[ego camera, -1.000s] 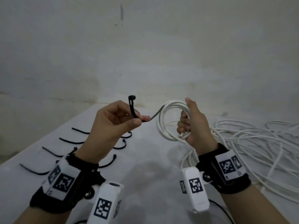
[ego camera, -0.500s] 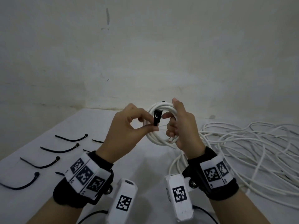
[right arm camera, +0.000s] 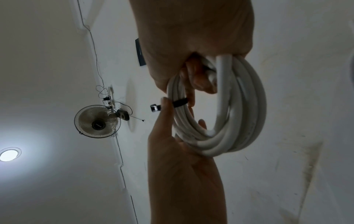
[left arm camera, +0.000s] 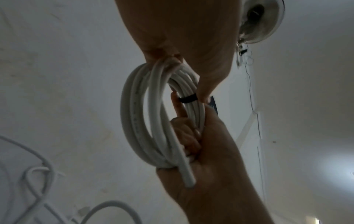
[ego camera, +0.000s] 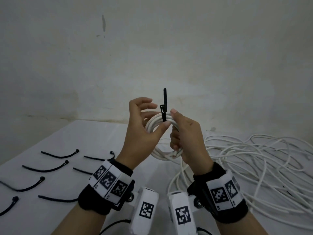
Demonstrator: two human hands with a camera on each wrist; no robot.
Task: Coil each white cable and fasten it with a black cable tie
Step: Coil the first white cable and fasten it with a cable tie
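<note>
Head view: two hands are raised together above the white table, both on one small coil of round white plastic cable. The right hand has its fingers curled through the coil, gripping it. The left hand pinches one thin black plastic cable tie against the coil's top with its thumb; its other fingers are spread loosely. The tie loops the bundle and its tail stands upright through the square head. Seven spare black cable ties lie apart from one another near the table's left edge, some partly hidden by the left wrist. A loose tangle of white cable spreads over the right side, reaching the frame's right edge. Bare tabletop lies between the spare ties and the tangle, under the hands.

Left wrist view: the coil shows about five turns, the black tie banded around them, and one cut cable end sticks out below the right hand.

Right wrist view: the left hand pinches the tie beside its head; the right hand clasps the coil from above.
</note>
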